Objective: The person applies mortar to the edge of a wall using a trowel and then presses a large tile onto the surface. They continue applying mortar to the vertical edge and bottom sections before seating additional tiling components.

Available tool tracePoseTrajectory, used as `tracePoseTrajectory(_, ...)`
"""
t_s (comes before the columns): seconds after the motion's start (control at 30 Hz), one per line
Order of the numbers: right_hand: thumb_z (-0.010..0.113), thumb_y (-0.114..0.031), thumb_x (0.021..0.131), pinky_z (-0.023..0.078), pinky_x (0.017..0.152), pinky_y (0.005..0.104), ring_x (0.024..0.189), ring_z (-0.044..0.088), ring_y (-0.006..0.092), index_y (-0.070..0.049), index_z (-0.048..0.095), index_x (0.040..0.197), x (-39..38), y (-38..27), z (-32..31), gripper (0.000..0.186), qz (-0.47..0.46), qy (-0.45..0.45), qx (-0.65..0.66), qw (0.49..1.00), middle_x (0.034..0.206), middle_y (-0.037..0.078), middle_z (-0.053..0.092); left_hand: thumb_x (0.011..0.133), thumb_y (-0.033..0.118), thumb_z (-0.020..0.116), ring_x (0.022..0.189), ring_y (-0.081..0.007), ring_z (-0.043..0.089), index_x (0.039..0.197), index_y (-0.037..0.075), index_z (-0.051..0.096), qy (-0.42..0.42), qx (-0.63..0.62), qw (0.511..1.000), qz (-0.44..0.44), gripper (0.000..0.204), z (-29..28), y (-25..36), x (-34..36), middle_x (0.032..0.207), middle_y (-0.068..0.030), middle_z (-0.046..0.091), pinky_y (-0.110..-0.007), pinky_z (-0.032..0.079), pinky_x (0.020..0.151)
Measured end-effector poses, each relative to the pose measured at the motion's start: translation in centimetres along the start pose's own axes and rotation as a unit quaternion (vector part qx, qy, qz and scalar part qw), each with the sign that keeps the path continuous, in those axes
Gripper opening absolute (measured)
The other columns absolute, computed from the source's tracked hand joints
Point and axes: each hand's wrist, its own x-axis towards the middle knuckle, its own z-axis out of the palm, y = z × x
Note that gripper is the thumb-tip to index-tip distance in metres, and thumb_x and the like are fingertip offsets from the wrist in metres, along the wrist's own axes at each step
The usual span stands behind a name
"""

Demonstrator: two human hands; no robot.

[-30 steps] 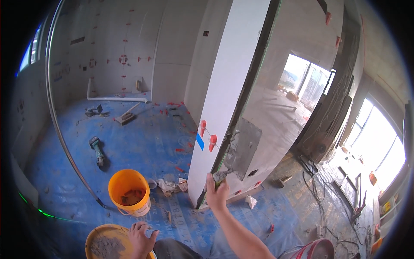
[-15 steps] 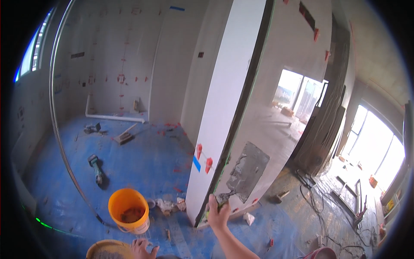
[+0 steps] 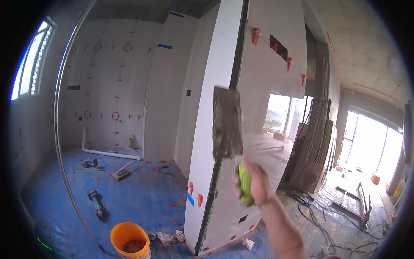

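My right hand (image 3: 258, 181) is wrapped round the lime-green handle of a trowel (image 3: 227, 123), raised in front of the wall corner. Wet grey mortar coats much of the flat blade, which points upward. Behind the blade runs a dark, rough-edged groove (image 3: 238, 56) between the narrow white end face (image 3: 211, 82) and the glossy tiled wall (image 3: 263, 73). Whether the blade touches the corner, I cannot tell. My left hand is out of view.
An orange bucket (image 3: 129, 226) stands low at left, with debris beside it. On the blue floor covering (image 3: 142, 198) lie a teal power tool (image 3: 95, 205) and a float-like tool (image 3: 120, 172). A curved metal strip (image 3: 56, 112) rises at left. Cables (image 3: 319, 224) and a metal frame (image 3: 353, 196) lie at right.
My right hand has lifted the trowel from low by the wall to higher up at the corner. My left hand and the lower tub have left view as the view tilted up.
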Motion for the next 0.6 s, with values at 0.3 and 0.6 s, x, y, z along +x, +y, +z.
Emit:
tracePoseTrajectory(0.3,0.058,-0.054,0.092,0.043,0.039,0.0254,0.043,0.051,0.0108,-0.008,0.055,0.088,4.3,-3.2,1.7,0.046,0.005,-0.012,0.035,0.999,0.066,0.002,0.054,0.072,0.036,0.078,0.105,-0.0321,0.056,0.084,0.006,0.068,0.001,-0.004,0.998,-0.06,0.034,1.3,0.0,1.9,0.105,-0.0098,0.064,-0.045,0.044,0.089)
tracePoseTrajectory(0.6,0.055,-0.057,0.092,0.046,0.044,0.031,0.047,0.054,0.0163,-0.006,0.054,0.089,-5.6,10.0,-2.1,0.05,0.209,0.001,0.033,0.977,0.068,0.005,0.055,0.071,0.031,0.079,0.103,-0.0314,0.055,0.086,0.003,0.067,-0.008,0.041,0.998,-0.043,0.034,1.4,0.6,1.1,0.103,-0.0108,0.063,-0.043,0.045,0.088)
